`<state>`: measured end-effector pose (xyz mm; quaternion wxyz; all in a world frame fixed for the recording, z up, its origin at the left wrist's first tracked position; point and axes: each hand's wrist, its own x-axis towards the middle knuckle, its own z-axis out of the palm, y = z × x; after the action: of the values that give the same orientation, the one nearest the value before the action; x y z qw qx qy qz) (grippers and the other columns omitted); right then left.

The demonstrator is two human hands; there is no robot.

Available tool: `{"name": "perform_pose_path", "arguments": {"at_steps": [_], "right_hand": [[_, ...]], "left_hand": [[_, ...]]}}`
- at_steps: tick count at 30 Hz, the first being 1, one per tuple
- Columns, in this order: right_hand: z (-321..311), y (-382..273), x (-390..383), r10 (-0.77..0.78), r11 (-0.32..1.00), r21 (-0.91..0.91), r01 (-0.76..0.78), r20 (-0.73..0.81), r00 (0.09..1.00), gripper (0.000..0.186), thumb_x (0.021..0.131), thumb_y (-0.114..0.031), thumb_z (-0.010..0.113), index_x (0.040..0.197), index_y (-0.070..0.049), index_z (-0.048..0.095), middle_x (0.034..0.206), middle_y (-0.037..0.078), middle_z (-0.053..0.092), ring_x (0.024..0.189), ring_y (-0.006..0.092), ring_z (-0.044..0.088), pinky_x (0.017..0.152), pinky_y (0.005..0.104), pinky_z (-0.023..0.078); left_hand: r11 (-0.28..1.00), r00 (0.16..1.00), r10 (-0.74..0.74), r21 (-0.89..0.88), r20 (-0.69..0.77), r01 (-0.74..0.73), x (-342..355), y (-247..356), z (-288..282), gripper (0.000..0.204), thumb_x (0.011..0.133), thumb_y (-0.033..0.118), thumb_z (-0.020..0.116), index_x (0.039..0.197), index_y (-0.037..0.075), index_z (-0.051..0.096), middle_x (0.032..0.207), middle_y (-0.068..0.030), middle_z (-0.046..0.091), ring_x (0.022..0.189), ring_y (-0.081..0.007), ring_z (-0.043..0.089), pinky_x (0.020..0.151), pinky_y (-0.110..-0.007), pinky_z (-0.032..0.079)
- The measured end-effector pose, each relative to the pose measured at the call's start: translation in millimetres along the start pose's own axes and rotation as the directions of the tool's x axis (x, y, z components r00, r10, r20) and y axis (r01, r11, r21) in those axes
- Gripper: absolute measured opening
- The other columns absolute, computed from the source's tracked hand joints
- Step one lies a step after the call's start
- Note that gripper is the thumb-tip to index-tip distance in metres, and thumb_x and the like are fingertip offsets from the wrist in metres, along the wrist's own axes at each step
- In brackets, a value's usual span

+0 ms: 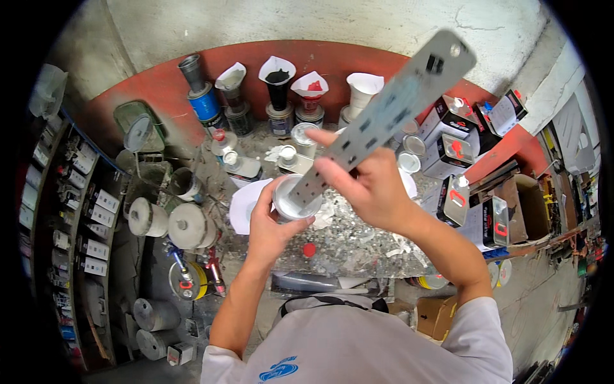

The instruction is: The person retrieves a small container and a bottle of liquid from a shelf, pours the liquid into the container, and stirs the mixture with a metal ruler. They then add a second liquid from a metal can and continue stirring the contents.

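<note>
My left hand [263,230] is wrapped round the side of a round cup of whitish paint [307,210], over the near part of the bench. In my right hand [382,195] is a long flat metal mixing ruler [396,105] with small holes along it. The ruler slants up to the right, and its lower end dips into the cup. Beneath and beside the cup lies a sheet of white paper [241,211]. A red cap [309,249] rests on the bench just nearer than the cup.
The paint-spattered bench [377,256] carries several tins topped with paper-lined funnels [277,77] at the back. Rectangular metal cans [455,157] crowd its right side. On the left stand white lidded pots [188,225], spray guns [181,265] and a shelf of boxes [96,249].
</note>
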<state>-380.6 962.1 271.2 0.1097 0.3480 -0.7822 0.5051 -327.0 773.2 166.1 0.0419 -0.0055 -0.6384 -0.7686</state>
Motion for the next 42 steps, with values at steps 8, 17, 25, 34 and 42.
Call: {"name": "perform_pose_path", "arguments": {"at_steps": [8,17,25,34,42], "right_hand": [[26,-11,49,-0.152,0.988,-0.034,0.152,-0.008,0.988,0.032,0.096,-0.015,0.066,0.125,-0.003,0.069,0.079,0.010,0.069,0.064,0.0151,0.061,0.061,0.0300,0.048],[79,-7,50,-0.089,0.990,0.108,0.090,-0.021,0.996,0.034,0.096,-0.019,0.062,0.127,-0.005,0.065,0.070,0.013,0.064,0.059,0.0276,0.063,0.057,0.0370,0.048],[73,-11,74,-0.218,0.976,0.028,0.218,-0.021,0.976,0.032,0.094,-0.020,0.065,0.121,-0.002,0.067,0.067,0.015,0.063,0.056,0.0299,0.062,0.056,0.0388,0.047],[50,2,62,0.005,0.998,0.056,-0.012,0.129,0.992,0.037,0.093,-0.019,0.071,0.126,-0.002,0.066,0.082,0.011,0.073,0.073,0.0142,0.071,0.067,0.0295,0.054],[-48,57,-80,0.254,0.963,0.185,-0.197,-0.363,0.897,0.059,0.081,-0.016,0.083,0.134,-0.008,0.060,0.113,0.005,0.069,0.089,0.0149,0.065,0.074,0.0281,0.053]], "left_hand": [[0.989,0.997,0.051,0.142,-0.054,-0.043,3,31,-49,0.080,0.065,-0.002,0.085,0.138,0.003,0.052,0.130,-0.0083,0.060,0.120,-0.0193,0.060,0.104,-0.035,0.047],[0.994,0.995,0.022,0.105,-0.096,-0.011,3,19,-75,0.082,0.065,-0.004,0.086,0.138,0.004,0.051,0.130,-0.0077,0.059,0.120,-0.0190,0.059,0.105,-0.035,0.046],[0.999,0.992,0.001,0.053,-0.127,0.005,-6,18,-84,0.084,0.066,-0.007,0.084,0.141,0.001,0.047,0.133,-0.0093,0.058,0.123,-0.0201,0.058,0.107,-0.036,0.045],[0.999,0.999,-0.052,0.009,0.007,0.052,-7,25,-52,0.089,0.062,-0.006,0.085,0.142,0.002,0.047,0.130,-0.0073,0.059,0.121,-0.0208,0.058,0.106,-0.037,0.046],[0.983,0.993,-0.105,-0.142,0.060,0.112,-23,-31,29,0.101,0.055,0.003,0.090,0.144,0.003,0.044,0.130,-0.0095,0.059,0.119,-0.0232,0.060,0.105,-0.037,0.047]]}}
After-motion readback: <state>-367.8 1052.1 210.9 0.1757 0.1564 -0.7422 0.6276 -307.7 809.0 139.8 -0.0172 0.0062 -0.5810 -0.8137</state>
